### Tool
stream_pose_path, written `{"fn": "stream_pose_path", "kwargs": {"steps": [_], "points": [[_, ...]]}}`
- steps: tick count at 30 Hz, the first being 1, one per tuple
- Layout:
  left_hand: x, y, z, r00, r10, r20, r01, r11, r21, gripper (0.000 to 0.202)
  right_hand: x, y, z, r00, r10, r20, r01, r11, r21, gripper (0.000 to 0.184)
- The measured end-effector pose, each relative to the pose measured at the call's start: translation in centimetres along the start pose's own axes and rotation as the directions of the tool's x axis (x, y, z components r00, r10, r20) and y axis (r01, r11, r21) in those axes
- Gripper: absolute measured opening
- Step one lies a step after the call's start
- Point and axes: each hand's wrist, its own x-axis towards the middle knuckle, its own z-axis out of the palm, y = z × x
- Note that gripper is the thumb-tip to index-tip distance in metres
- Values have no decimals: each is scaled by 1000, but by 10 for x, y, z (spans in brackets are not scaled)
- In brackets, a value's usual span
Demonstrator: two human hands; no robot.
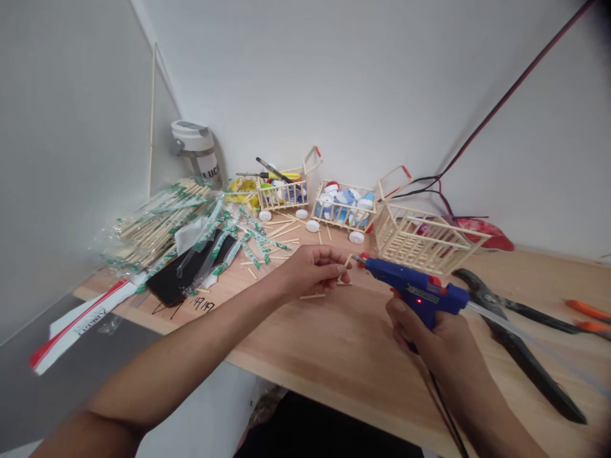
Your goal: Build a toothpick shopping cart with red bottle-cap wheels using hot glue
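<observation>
Bare left forearm (191, 337) reaching in from the lower left, left hand (310, 272) palm down, fingers curled and pinched together at the tips. Right hand (420, 337) closed in a firm fist-like grip, thumb side up, bare right forearm (477, 401) rising from the lower right corner.

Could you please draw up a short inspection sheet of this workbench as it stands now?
Surface: light wooden tabletop, with black handwritten marks near its front edge.
Job's things: blue-and-red hot glue gun; three slatted wooden stick carts, two holding plastic bottle caps; a thin wooden stick.
Clutter: bundled wooden sticks in green-printed plastic wrap; black-handled steel pliers.
Hands: right hand grips the gun; left hand is at the stick, grip unclear.
Cables: the gun's thin black cord runs off the table edge; a red-and-black wire runs up the wall.
Surroundings: white walls; white-capped bottle in the corner.
</observation>
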Motion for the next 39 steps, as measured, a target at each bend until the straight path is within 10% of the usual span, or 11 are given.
{"fn": "stream_pose_path", "kwargs": {"steps": [39], "points": [[-2,2,0,1000,-24,-10,23,999,-23,28,5,8,-4,998,59,-18,-60,998,-18,35]]}}
